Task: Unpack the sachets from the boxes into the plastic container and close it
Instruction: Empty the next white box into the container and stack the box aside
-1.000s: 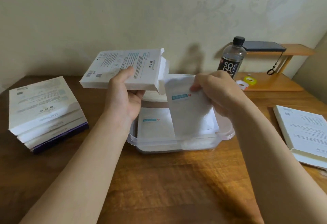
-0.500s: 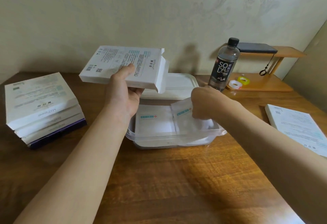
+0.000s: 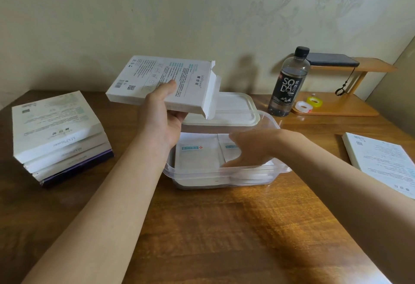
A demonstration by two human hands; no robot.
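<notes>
A clear plastic container (image 3: 202, 175) stands mid-table with white sachets (image 3: 197, 157) lying flat inside, side by side. My left hand (image 3: 162, 118) grips a flat white box (image 3: 161, 81) above the container's left end, its end flap open toward the right. My right hand (image 3: 249, 149) reaches into the container with straight fingers resting flat on the right sachet (image 3: 225, 149). The container's white lid (image 3: 233, 109) lies just behind it.
A stack of flat boxes (image 3: 58, 131) sits at the left. Another white box (image 3: 381, 160) lies at the right edge. A soda bottle (image 3: 288, 81), tape rolls (image 3: 308, 104) and a wooden shelf (image 3: 341, 108) stand at the back right.
My right hand carried a sachet from the box's open end down into the container and now lies flat on it. The left hand kept the box raised.
</notes>
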